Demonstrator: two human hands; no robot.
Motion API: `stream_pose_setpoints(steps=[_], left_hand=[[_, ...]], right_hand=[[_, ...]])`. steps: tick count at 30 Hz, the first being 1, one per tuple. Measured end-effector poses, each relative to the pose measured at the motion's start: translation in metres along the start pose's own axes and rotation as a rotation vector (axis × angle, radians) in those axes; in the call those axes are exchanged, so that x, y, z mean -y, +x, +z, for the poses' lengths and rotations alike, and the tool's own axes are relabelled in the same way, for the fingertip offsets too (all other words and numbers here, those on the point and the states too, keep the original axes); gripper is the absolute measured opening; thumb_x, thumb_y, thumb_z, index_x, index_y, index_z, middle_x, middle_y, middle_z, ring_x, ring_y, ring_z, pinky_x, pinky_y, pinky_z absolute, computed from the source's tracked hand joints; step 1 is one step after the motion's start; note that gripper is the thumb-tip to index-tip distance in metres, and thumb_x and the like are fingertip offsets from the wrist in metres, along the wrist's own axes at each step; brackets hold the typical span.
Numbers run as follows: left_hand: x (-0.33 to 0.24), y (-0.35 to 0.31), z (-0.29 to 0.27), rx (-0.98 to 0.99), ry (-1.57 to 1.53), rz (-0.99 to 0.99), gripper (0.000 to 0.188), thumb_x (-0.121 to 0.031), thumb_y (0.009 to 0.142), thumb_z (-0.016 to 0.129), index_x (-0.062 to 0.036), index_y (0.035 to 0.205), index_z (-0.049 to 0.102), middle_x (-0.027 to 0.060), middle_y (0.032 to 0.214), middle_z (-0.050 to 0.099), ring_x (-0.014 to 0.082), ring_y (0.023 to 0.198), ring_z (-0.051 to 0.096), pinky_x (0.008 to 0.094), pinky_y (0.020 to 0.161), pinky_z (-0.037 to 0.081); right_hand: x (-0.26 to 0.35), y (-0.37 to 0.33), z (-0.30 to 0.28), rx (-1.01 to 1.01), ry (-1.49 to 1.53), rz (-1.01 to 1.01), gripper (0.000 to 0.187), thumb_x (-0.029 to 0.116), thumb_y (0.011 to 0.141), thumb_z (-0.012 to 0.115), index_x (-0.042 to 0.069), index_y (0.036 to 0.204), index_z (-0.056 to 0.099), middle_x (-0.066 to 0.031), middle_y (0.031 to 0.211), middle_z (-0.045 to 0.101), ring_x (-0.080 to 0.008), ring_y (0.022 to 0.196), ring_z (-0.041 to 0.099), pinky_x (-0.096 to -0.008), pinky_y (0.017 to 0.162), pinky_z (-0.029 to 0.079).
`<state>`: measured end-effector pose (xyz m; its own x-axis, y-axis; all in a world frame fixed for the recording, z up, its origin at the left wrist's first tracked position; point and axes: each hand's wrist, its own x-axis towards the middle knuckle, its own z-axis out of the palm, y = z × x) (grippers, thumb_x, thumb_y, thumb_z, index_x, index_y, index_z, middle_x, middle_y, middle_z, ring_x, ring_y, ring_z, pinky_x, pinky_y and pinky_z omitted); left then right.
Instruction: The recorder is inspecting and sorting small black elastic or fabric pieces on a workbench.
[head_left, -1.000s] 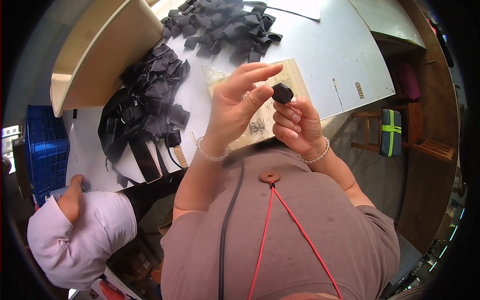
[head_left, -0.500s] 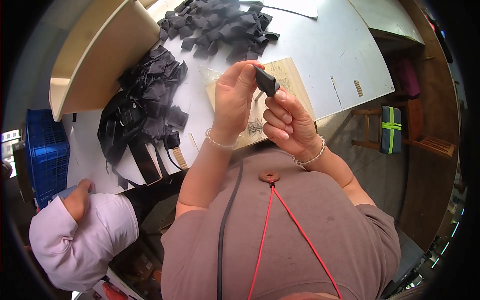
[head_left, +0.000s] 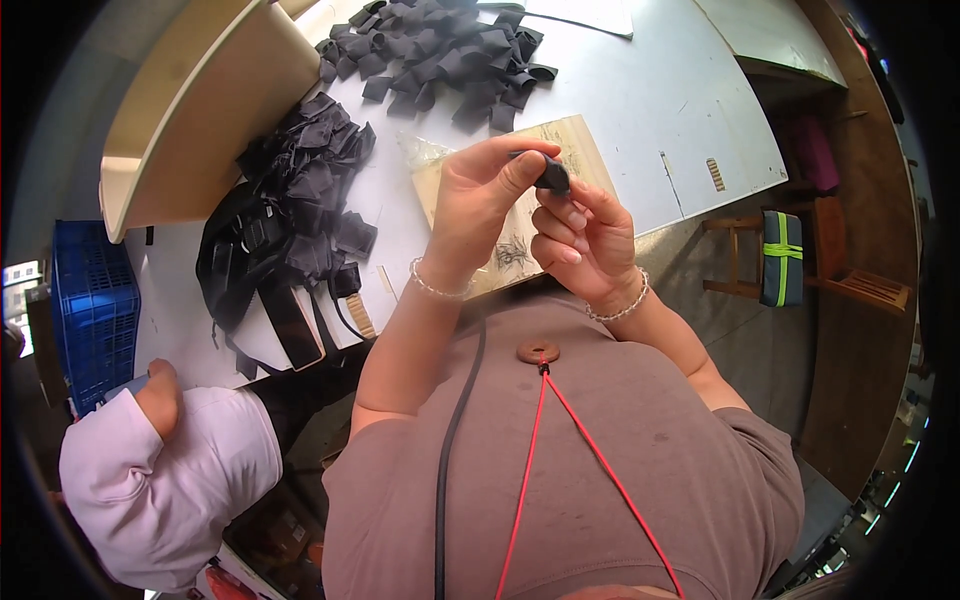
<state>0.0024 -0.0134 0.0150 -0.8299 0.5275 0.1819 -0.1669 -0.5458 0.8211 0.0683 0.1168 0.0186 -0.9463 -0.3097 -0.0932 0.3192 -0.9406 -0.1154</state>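
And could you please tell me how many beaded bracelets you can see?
2: one beaded bracelet circles the left wrist of the person wearing the camera, the other bracelet the right wrist. Others could be hidden.

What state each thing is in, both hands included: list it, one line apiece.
Left hand, pinching the black piece between thumb and fingers.
Right hand, fingers curled, fingertips at the piece's lower end.
Black piece, held between both hands.
Board, lying on the table, partly hidden.
Far pile, loosely heaped.
Left pile, heaped.
Dark pad, crossed by a green band.
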Motion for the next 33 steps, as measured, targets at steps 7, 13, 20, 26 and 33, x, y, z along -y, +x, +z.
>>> stream_pose_setpoints(steps=[7,13,20,26,33], left_hand=[[-0.007,-0.004,0.005,-0.083,0.106,0.101,0.019,-0.005,0.082,0.067,0.0025,0.098,0.064,0.0071,0.091,0.064,0.0125,0.083,0.06,0.0239,0.074,0.049],[-0.011,-0.003,0.005,-0.061,0.184,0.18,0.021,0.007,0.077,0.067,0.002,0.097,0.063,0.007,0.092,0.063,0.014,0.085,0.059,0.0252,0.075,0.048],[-0.012,-0.004,0.004,-0.033,0.498,0.389,0.025,0.009,0.073,0.068,-0.0001,0.095,0.064,0.0073,0.093,0.063,0.015,0.085,0.058,0.0264,0.075,0.046],[-0.015,-0.005,0.007,-0.053,0.589,0.407,0.027,0.008,0.073,0.068,-0.0007,0.098,0.063,0.0066,0.093,0.063,0.014,0.086,0.058,0.0259,0.076,0.046],[-0.013,-0.008,0.004,-0.001,0.426,0.292,0.033,0.013,0.075,0.066,0.0046,0.106,0.058,0.0101,0.104,0.061,0.0146,0.095,0.059,0.0261,0.085,0.048]], right_hand=[[0.008,-0.008,0.014,-0.08,-0.662,-0.383,0.023,0.024,0.092,0.055,0.002,0.096,0.055,-0.0053,0.075,0.058,-0.0082,0.053,0.054,-0.0224,0.048,0.051],[0.005,0.0,0.024,-0.235,-0.846,-0.419,0.016,0.006,0.085,0.063,-0.002,0.097,0.057,-0.0078,0.082,0.063,-0.0107,0.068,0.06,-0.023,0.054,0.054],[0.005,-0.004,0.027,-0.185,-0.543,-0.298,0.012,0.007,0.085,0.062,-0.002,0.092,0.06,-0.0056,0.077,0.061,-0.0097,0.068,0.059,-0.0238,0.053,0.054],[0.0,0.003,0.023,-0.3,-0.833,-0.463,0.01,0.009,0.084,0.06,0.0,0.087,0.06,-0.0044,0.069,0.058,-0.0091,0.06,0.054,-0.0252,0.053,0.052],[0.01,0.005,-0.002,-0.082,-0.232,-0.171,0.03,0.032,0.087,0.052,0.005,0.078,0.056,-0.0073,0.075,0.057,-0.0117,0.058,0.051,-0.0256,0.05,0.045]])
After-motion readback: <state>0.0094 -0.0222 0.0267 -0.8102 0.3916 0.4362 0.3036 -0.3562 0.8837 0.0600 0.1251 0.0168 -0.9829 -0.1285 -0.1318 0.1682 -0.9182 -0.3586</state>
